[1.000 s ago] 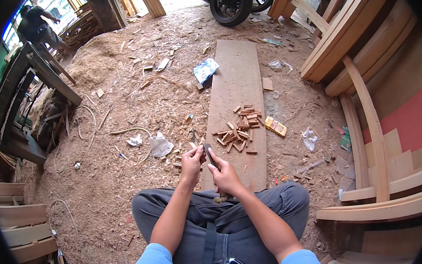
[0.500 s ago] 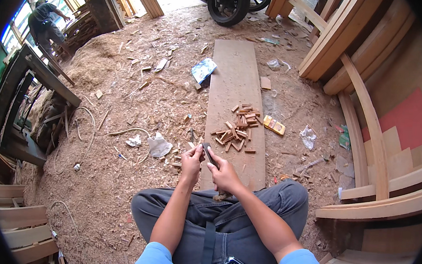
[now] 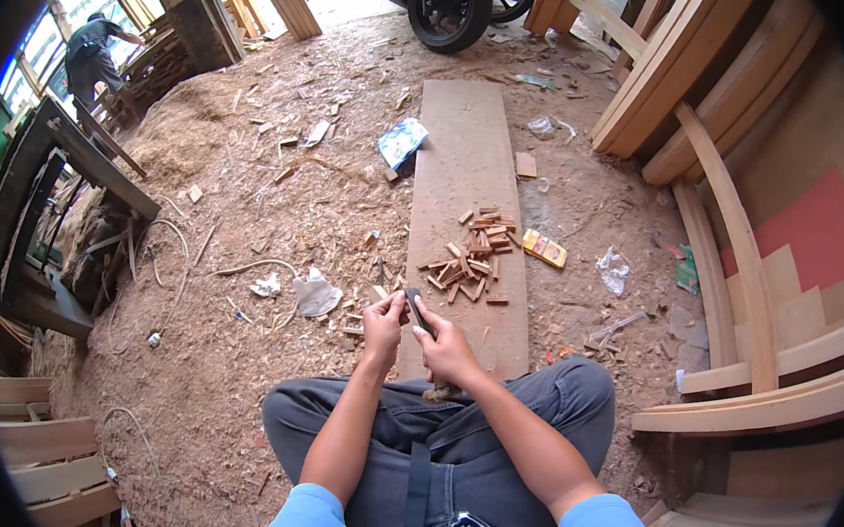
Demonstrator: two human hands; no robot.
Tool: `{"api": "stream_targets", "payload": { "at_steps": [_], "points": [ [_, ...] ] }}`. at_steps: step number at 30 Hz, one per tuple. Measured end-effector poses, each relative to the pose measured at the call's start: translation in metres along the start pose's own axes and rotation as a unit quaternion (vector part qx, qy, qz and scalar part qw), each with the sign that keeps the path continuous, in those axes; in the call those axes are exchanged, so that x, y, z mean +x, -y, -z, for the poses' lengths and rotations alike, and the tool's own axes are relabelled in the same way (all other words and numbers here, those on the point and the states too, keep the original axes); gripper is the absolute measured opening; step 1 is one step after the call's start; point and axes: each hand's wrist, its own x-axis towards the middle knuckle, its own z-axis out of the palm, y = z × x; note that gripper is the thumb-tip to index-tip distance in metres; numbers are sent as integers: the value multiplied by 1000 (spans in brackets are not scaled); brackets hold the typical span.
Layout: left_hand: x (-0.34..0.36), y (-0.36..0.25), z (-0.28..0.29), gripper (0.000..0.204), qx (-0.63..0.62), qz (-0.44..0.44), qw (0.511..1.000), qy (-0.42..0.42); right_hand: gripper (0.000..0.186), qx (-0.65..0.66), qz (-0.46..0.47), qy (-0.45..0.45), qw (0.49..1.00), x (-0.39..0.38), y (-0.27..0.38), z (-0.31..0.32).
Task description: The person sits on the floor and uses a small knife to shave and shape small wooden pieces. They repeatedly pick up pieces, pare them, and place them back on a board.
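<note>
I sit cross-legged at the near end of a long plank (image 3: 457,146) lying on the shavings. My left hand (image 3: 383,325) is closed on a small pale wooden piece (image 3: 378,293), fingertips against the upper end of a dark elongated tool (image 3: 416,303). My right hand (image 3: 446,351) grips that tool lower down, thumb along it; what exactly it is I cannot make out. A pile of small reddish-brown wooden blocks (image 3: 473,253) lies on the plank just beyond my hands.
A worker (image 3: 94,59) stands bent at the back left, near dark frames (image 3: 41,140). Timber (image 3: 659,74) leans along the right. A motorbike wheel (image 3: 438,19) is at the back. A yellow package (image 3: 544,247), scraps and cords (image 3: 251,264) lie about.
The worker at the back left has shifted right and leans further forward. My hands stay almost where they were; the view has shifted slightly.
</note>
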Motion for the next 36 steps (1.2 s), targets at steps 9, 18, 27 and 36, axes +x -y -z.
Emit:
{"api": "stream_targets", "payload": {
  "at_steps": [9, 18, 27, 36],
  "points": [
    [2, 5, 4, 22, -21, 22, 1000, -3, 55, -11, -14, 24, 1000, -2, -6, 0],
    [-31, 0, -23, 22, -10, -1, 1000, 21, 58, 122, -3, -214, 969, 28, 17, 54],
    [-17, -16, -1, 26, -91, 37, 995, -3, 59, 97, -11, -27, 995, 16, 7, 26],
    [-17, -25, -4, 28, -133, 69, 989, 21, 59, 24, -1, 12, 1000, -1, 16, 15]
  ]
}}
